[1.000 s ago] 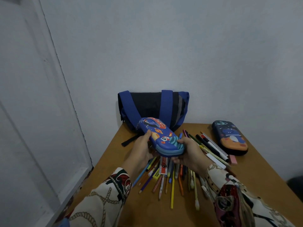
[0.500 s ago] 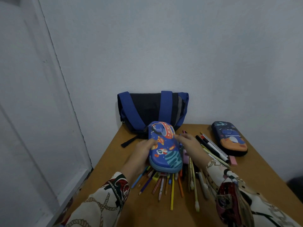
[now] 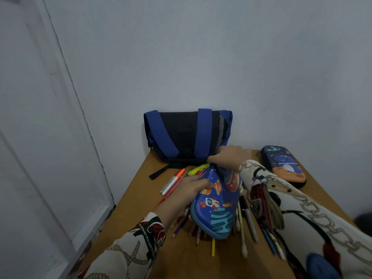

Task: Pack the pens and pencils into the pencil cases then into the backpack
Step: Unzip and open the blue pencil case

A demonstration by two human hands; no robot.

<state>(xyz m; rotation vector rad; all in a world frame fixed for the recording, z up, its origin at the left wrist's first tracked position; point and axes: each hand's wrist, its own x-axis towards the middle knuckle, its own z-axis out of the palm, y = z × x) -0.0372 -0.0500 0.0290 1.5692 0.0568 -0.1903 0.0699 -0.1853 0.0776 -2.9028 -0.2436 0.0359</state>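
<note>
We see the wooden tabletop [image 3: 237, 264] pushed into a corner, with the blue-and-black backpack [image 3: 187, 135] standing at its far edge against the wall. In front of it we hold the blue space-print pencil case [image 3: 216, 206] tilted over a loose spread of pens and pencils [image 3: 244, 224]. The left hand [image 3: 191, 188] clasps the case along its left side, while the right hand [image 3: 231, 156] curls over its far end, fingers closed there, perhaps on the zip, though we cannot tell. A second, darker pencil case [image 3: 283, 166] lies well apart to the right, closed as far as we can see. A few markers [image 3: 174, 181] and a yellow highlighter [image 3: 198, 169] lie just beside the left hand. We judge the case is not yet open, so nothing has been packed. The risk from here is that tugging at the far end while the case hovers over the pile could knock pencils off the near edge, or the case could slip from a one-sided hold.
</note>
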